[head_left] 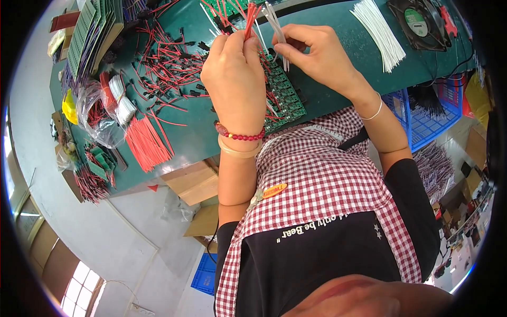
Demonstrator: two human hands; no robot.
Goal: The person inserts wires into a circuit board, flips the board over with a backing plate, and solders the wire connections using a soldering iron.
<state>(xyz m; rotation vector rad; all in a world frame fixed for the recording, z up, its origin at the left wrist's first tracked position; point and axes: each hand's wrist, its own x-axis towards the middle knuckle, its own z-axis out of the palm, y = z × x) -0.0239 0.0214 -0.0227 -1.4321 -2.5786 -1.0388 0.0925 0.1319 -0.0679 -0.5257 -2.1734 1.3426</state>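
Note:
My left hand (232,79) is closed on a small bunch of red wires (252,18) whose ends stick up past the fingertips. Close on its right, my right hand (319,55) pinches several white wires (274,24) between thumb and fingers. Both hands are over a panel of green circuit boards (285,95) at the near side of the table. Red and white wires stand up from the far part of the panel, and my left hand covers some of it. To the left of that hand spreads a loose heap of red wires with black connectors (166,63).
The green table (327,98) also bears a white wire bundle (377,34) and a black fan (414,24) at right. On the left are a red wire bundle (148,143), a clear plastic bag (97,124) and upright green boards (92,39). A blue crate (430,124) stands below, right.

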